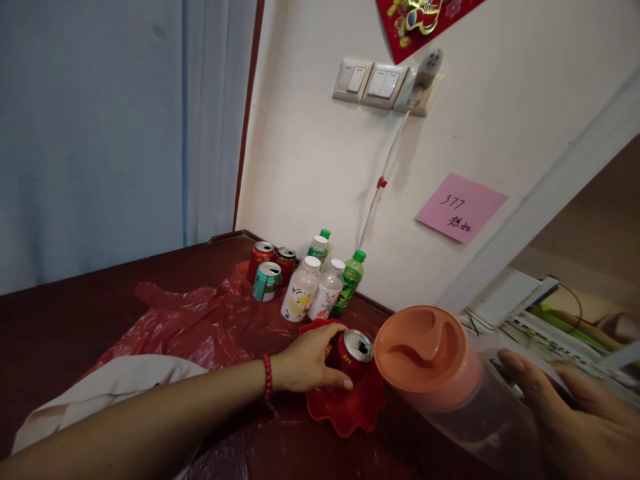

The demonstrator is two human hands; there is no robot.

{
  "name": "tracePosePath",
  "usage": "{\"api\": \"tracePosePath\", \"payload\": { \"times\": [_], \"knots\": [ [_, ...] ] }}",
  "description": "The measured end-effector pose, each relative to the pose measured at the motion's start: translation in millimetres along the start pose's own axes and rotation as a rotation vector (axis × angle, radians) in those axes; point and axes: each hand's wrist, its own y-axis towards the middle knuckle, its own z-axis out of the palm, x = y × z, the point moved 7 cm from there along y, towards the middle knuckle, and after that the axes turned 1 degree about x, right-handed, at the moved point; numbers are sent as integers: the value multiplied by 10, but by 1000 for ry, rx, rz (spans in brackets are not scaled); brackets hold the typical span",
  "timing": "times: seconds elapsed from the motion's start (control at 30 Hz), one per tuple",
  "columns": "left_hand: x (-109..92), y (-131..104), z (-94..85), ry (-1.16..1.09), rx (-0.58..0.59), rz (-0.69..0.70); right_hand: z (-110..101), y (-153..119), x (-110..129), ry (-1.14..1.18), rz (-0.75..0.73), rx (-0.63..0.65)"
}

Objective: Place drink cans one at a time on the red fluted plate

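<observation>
Red metal sits under the left hand: the fingers curl round the side of an opened can, thumb on the near side, the rest behind it — closed on it. The can stands upright in a red dish with a wavy rim, which lies on the dark red table. A red bead bracelet circles the left wrist.

The right hand grips a clear jug by its far side, fingers wrapped round what looks like the handle; how tightly they close I cannot tell, as the jug blurs the view. The jug has an orange lid and tilts toward the can, its lid just beside the can's top.

Further out, behind the dish, a red plastic bag lies spread on the table. On and beside it stand three more opened cans — two red, one teal — and next to them a cluster of bottles: two white-capped, two green-capped. A pale cloth lies at the near left edge of the bag.

On the wall above are light switches and a plug with a white cable running down, a pink note to the right, and a red hanging at the top.
</observation>
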Motion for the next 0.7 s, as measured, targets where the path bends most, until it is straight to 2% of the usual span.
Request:
{"api": "tracePosePath", "payload": {
  "times": [0.7],
  "knots": [
    [-16,9,-1,21,11,10,32,30,31,2,-31,39]
  ]
}}
